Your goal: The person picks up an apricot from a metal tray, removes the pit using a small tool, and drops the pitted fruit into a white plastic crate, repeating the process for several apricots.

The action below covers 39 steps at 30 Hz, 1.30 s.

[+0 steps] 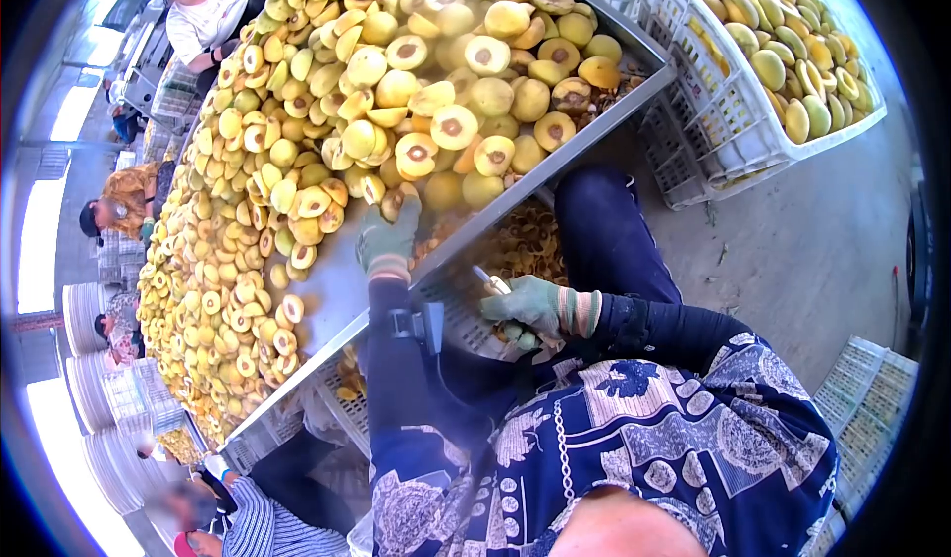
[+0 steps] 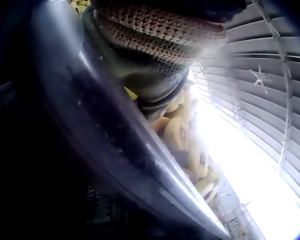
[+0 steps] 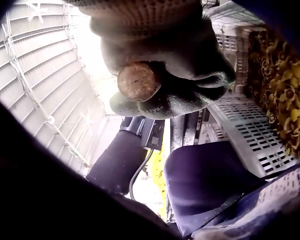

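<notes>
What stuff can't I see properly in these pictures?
- Left wrist view: the left hand's fingertips, hidden behind the metal rim.
- Right wrist view: most of the tool, covered by the right hand; only a round end shows.
- Head view: the tool's tip, too small to make out its shape.
- Head view: the bottom of the fruit pile, buried under upper pieces.
- Head view: the lower-right crate, partly cut off by the dark border.

We note: grey-green-gloved right hand (image 3: 172,60) grips a brown, round-ended handle (image 3: 139,81); white slotted plastic crate (image 3: 255,134) behind holds yellow-brown scraps (image 3: 282,92).
</notes>
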Motion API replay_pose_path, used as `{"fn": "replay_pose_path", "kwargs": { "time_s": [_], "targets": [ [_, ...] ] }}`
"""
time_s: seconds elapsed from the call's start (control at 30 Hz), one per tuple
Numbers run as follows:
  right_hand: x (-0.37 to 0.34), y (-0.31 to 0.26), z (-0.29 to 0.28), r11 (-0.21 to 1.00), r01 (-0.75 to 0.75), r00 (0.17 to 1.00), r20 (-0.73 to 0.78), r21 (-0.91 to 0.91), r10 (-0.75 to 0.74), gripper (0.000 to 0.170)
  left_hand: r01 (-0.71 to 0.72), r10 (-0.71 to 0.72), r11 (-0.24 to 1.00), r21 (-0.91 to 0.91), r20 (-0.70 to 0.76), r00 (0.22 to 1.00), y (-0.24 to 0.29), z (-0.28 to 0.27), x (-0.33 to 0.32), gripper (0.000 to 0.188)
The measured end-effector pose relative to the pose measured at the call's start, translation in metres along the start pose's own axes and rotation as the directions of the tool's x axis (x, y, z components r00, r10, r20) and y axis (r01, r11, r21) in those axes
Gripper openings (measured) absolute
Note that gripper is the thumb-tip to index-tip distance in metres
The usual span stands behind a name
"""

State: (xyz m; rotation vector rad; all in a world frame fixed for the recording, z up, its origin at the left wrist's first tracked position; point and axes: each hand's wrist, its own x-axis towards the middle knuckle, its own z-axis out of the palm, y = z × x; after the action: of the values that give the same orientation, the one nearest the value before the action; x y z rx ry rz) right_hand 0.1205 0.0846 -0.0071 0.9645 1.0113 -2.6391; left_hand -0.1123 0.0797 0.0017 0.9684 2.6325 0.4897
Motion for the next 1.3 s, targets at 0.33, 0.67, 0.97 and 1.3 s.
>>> {"fn": "replay_pose_path", "kwargs": {
  "time_s": [0.33, 0.67, 0.97, 1.3],
  "targets": [
    [-0.014, -0.039, 0.0, 0.973, 0.138, 0.985, -0.075, -0.187, -0.154, 0.027, 0.016, 0.078, 0.68, -0.733, 0.094, 0.993, -0.002, -0.01, -0.028, 0.037],
    [-0.013, -0.015, 0.02, 0.54, 0.514, 0.728, 0.006, -0.666, -0.685, 0.028, -0.248, 0.486, 0.345, -0.905, -0.054, 0.873, -0.014, -0.009, -0.112, 0.048],
    [-0.034, -0.006, 0.03, 0.271, 0.471, 0.636, 0.11, -0.84, -0.764, 0.036, -0.14, 0.241, -0.006, -0.99, -0.137, 0.961, 0.017, -0.006, -0.148, 0.042],
    [-0.03, 0.002, 0.038, 0.28, 0.369, 0.751, 0.107, -0.886, -0.651, 0.03, -0.114, 0.197, -0.006, -0.993, -0.113, 0.974, 0.021, -0.005, -0.161, 0.056]
  ]
}}
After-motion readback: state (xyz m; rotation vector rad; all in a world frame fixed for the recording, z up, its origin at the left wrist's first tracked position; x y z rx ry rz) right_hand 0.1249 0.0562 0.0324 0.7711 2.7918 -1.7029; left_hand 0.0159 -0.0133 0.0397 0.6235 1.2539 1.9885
